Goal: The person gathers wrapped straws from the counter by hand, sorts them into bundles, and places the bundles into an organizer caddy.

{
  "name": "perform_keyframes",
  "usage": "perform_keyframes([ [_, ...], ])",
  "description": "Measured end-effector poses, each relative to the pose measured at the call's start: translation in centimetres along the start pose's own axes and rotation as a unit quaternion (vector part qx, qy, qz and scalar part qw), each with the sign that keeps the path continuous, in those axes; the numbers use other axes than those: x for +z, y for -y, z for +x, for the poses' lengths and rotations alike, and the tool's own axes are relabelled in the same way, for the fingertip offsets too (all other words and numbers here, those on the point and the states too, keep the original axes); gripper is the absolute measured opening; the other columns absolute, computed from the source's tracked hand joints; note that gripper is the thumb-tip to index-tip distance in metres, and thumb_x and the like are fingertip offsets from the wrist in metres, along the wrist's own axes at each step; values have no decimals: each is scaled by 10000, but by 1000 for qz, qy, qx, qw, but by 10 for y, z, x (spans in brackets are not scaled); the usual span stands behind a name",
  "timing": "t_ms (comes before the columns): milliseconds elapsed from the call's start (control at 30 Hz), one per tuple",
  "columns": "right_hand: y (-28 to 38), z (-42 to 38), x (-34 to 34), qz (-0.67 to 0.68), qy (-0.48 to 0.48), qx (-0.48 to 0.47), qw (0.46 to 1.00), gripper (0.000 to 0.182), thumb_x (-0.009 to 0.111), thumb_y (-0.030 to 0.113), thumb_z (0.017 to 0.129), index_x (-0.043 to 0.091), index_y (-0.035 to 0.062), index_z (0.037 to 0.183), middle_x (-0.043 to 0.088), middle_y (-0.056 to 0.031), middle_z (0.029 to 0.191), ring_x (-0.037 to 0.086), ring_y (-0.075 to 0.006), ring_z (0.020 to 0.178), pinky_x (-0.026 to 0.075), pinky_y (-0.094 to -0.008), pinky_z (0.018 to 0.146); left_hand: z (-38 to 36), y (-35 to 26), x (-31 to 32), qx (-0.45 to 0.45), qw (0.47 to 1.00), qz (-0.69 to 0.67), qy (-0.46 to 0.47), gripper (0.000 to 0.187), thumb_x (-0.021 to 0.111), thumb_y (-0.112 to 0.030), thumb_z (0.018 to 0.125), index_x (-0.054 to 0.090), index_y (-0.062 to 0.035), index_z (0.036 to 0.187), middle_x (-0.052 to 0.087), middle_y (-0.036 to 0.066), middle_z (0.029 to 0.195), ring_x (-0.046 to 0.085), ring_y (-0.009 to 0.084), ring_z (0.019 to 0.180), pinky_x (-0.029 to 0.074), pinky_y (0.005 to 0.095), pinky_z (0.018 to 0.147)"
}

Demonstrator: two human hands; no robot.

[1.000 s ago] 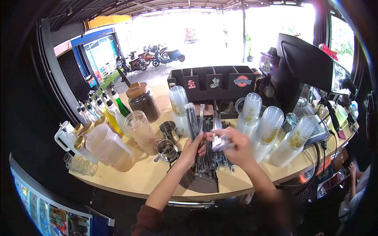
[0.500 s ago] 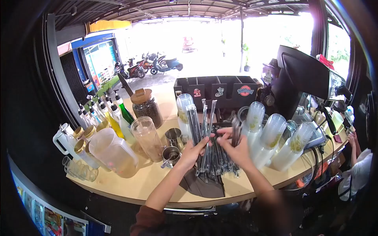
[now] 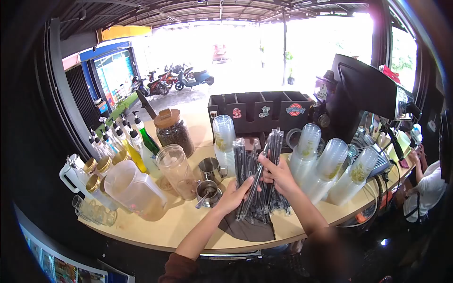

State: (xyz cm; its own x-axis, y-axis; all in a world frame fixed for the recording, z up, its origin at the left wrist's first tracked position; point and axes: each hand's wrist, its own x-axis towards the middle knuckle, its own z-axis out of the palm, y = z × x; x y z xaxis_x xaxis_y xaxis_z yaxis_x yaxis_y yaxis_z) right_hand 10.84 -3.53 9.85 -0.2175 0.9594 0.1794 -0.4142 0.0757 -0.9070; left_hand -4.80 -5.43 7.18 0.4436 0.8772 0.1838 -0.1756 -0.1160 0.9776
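So the left hand (image 3: 236,195) has its fingers curled round one bunch of wrapped black straws (image 3: 240,162), and the right hand (image 3: 283,177) is gripping a second bunch (image 3: 274,141) just beside it — thumb pressed against the straws. Both bunches stand roughly upright above the dark cloth (image 3: 249,231) on the counter (image 3: 177,231). Metal cups (image 3: 211,173) sit near the left hand, stacked plastic cups (image 3: 306,153) near the right.

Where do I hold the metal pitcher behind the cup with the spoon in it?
By its handle, I'd say, coming from above and the right: the metal pitcher stands upright with its handle sticking out to that side. Go carefully, because black straws are close there and the cup sits just in front.
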Motion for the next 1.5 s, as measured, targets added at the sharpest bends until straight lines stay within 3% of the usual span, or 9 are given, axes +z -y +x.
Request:
perform_keyframes([
  [33, -2, 2, 1, -1, 0, 2, 1000, 168, 570, 231, 842, 485, 87, 821, 381, 67, 564, 298, -6, 403, 238, -184, 370, 0, 0, 1, 13, 999, 7, -46, 338, 406, -281, 918, 536, 11, 1026, 502, 3, 657, 343, 33, 489, 317, 180, 472],
  [100, -3, 8, 4, -16, -105, -71, 992, 224, 524, 278, 867, 482, 80, 768, 426, 36, 608, 340, -37, 416, 277, -197, 390, 3, 7, -6, 40, 999, -8, -22, 384, 366, -303, 932, 533, 22, 1046, 537, 18, 701, 348, 30, 493, 319, 182, 466],
  [267, 10, 6, 9, -11, -54, -98, 994, 320, 453, 323, 895, 483, 45, 741, 466, 3, 643, 371, -77, 411, 280, -207, 387, 5, 10, -12, 19, 995, -98, 12, 386, 349, -296, 938, 506, 42, 1038, 503, 26, 702, 338, 33, 476, 313, 180, 448],
  [400, 15, 1, 14, -51, -13, -9, 999, 217, 610, 183, 812, 562, 4, 924, 448, 27, 566, 332, -3, 397, 235, -189, 343, 7, 13, -13, 5, 992, -101, 70, 388, 343, -325, 936, 499, 19, 1023, 470, 21, 658, 321, 34, 448, 309, 182, 422],
  [533, 9, 2, 14, -118, -34, -13, 992, 190, 651, 194, 779, 574, 23, 809, 496, 21, 584, 362, -6, 407, 240, -169, 352, 5, 13, -11, -15, 991, -103, 80, 363, 304, -325, 943, 438, -11, 1067, 467, 39, 672, 318, 42, 416, 301, 189, 397],
  [633, 8, 3, 9, -115, -19, -23, 993, 193, 658, 201, 771, 569, 30, 771, 509, 17, 590, 363, -12, 408, 250, -169, 357, 6, 13, -9, -23, 981, -183, 59, 353, 292, -333, 943, 393, -40, 1112, 476, 51, 679, 323, 47, 403, 297, 184, 381],
  [900, 7, 3, 12, -185, -38, -84, 978, 188, 664, 186, 754, 578, 18, 765, 533, 15, 585, 410, -22, 431, 297, -174, 374, 9, 15, -3, 81, 995, -63, -10, 250, 368, -234, 933, 401, -35, 1081, 543, 82, 756, 447, 65, 471, 372, 189, 423],
  [1267, 4, 5, 18, -201, -41, -77, 976, 194, 655, 194, 760, 588, 14, 786, 528, 14, 575, 446, -29, 459, 335, -194, 397, 0, 12, -6, 75, 996, -40, -36, 262, 427, -204, 912, 456, 21, 1042, 589, 111, 829, 564, 112, 589, 485, 227, 542],
  [1500, 2, 9, 26, -215, -21, -56, 975, 235, 648, 222, 771, 540, 27, 698, 491, 19, 535, 431, -29, 445, 331, -197, 394, -7, 7, -12, 77, 995, 7, -58, 263, 420, -198, 913, 458, 32, 1036, 592, 125, 872, 592, 132, 643, 507, 245, 580],
])
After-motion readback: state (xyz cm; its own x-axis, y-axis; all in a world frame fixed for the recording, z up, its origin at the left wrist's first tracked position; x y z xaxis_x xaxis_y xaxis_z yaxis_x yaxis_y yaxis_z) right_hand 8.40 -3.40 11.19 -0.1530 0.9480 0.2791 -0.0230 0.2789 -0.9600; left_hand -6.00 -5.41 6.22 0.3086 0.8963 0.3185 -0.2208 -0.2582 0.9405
